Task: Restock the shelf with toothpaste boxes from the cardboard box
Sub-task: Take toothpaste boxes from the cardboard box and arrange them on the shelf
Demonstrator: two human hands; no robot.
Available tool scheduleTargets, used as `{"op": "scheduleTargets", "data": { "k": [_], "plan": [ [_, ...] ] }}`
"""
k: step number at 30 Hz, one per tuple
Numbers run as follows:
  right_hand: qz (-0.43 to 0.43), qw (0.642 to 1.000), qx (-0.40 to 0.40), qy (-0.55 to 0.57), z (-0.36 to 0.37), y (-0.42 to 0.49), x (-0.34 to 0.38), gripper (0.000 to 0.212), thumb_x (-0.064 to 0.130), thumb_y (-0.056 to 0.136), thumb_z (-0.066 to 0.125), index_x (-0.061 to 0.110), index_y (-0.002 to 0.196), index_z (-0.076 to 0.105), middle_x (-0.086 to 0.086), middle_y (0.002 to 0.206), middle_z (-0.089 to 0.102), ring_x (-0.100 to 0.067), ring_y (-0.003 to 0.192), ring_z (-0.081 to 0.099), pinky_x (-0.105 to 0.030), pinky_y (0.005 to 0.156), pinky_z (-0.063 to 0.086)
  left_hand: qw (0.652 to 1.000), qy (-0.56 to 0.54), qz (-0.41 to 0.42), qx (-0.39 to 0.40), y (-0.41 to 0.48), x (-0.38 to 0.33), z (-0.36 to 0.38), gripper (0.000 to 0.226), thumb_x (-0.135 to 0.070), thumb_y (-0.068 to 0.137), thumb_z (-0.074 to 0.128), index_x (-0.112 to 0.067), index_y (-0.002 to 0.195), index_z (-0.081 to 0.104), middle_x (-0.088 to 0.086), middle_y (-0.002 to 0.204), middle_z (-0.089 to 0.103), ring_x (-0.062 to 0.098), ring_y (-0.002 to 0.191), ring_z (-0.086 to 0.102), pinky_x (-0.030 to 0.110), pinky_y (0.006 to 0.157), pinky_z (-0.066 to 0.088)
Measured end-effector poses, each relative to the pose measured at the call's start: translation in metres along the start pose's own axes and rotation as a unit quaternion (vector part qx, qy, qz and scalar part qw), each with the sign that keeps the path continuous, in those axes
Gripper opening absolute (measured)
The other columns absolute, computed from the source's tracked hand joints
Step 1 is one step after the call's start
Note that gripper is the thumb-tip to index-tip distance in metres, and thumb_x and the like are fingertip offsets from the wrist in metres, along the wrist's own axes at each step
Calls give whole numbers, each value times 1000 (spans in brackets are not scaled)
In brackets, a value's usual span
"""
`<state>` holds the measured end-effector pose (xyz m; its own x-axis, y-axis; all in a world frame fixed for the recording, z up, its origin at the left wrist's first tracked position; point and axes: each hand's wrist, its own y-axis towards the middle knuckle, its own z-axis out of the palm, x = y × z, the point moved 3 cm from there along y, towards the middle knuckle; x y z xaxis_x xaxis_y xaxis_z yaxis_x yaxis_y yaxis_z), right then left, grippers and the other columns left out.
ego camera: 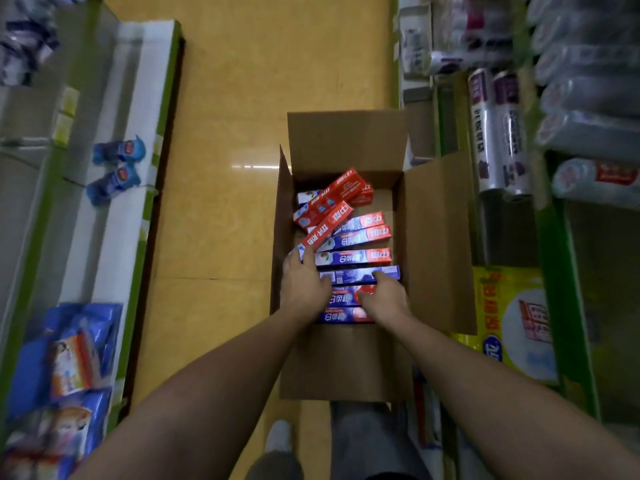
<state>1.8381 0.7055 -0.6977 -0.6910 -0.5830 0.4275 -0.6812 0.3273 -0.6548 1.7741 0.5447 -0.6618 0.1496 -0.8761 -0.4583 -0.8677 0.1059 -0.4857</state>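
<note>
We grip a blue toothpaste box (360, 274) inside the cardboard box (436, 237): our right hand (384, 301) curls its fingers over the far edge, thumb on the near side. Our left hand (304, 285) rests on the other end; we cannot tell whether it grips. More blue boxes (353, 257) lie beyond and beneath our hands, and a red box (327, 223) slants across them, ending just beyond our left hand. Right of our right hand stand rolls (498, 133) and a yellow pack (491, 306); blue packets (86, 323) lie left.
</note>
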Motion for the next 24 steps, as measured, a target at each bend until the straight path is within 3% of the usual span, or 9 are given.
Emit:
{"op": "scheduleTargets", "data": {
  "k": [6, 12, 17, 24],
  "plan": [
    [0, 998, -60, 21, -1, 29, -4, 37, 21, 91, 63, 12, 126, 59, -12, 122, 62, -30, 113, 59, -36, 95, 48, 999, 6, -35, -24, 47, 3, 20, 76, -25, 94, 66, -21, 158, 24, 5, 165, 24, 25, 154, 16, 47, 123, 23],
    [-40, 997, -59, -4, 7, 42, -14, 35, 16, 92, 64, 13, 126, 63, -8, 127, 62, -24, 117, 57, -32, 97, 46, 1000, -4, -30, -1, 85, 6, 31, 62, -32, 90, 69, -20, 144, 42, 7, 140, 54, 26, 130, 51, 51, 106, 47],
    [-35, 996, -76, 11, 18, 47, -23, 30, 15, 92, 65, 11, 122, 65, -7, 122, 64, -22, 115, 58, -25, 91, 43, 998, 36, -47, 37, 110, 8, 34, 70, -35, 86, 74, -18, 144, 37, 11, 134, 57, 33, 121, 58, 51, 97, 51],
    [-31, 996, -84, 18, 25, 53, -21, 29, 17, 93, 64, 12, 122, 65, -6, 125, 59, -21, 118, 55, -27, 93, 44, 991, 19, -104, 84, 107, 18, 38, 63, -32, 86, 76, -15, 135, 41, 11, 131, 60, 32, 116, 62, 42, 87, 51]
  ]
}}
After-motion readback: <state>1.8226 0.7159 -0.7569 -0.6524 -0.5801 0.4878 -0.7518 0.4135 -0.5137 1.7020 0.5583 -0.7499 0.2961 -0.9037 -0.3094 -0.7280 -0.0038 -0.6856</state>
